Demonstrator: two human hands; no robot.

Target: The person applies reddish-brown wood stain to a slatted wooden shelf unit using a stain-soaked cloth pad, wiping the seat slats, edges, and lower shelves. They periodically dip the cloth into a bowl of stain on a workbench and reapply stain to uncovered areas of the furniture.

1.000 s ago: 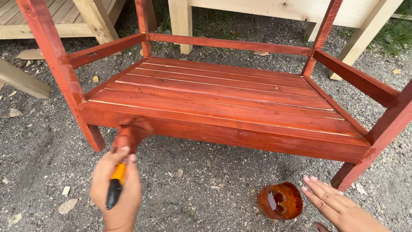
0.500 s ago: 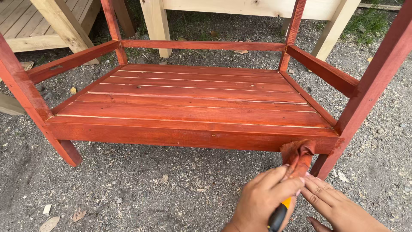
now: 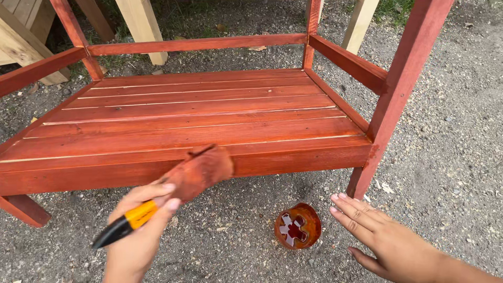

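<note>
The left hand (image 3: 137,230) grips a brush (image 3: 173,188) by its yellow-and-black handle, its stained head against the front rail of the red-stained wooden bench (image 3: 199,120), apparently touching. The right hand (image 3: 385,238) hovers open and empty, fingers spread, just beside a small container of stain (image 3: 297,226) on the gravel.

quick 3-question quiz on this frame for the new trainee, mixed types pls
1. True or false: the left hand holds a brush with a yellow and black handle.
2. The small stain container sits on: A the slats, B the gravel ground, C a stool.
3. What does the open right hand hold?

Key: 1 true. 2 B. 3 nothing; it hovers flat beside the container, near the red-stained bench.
</note>
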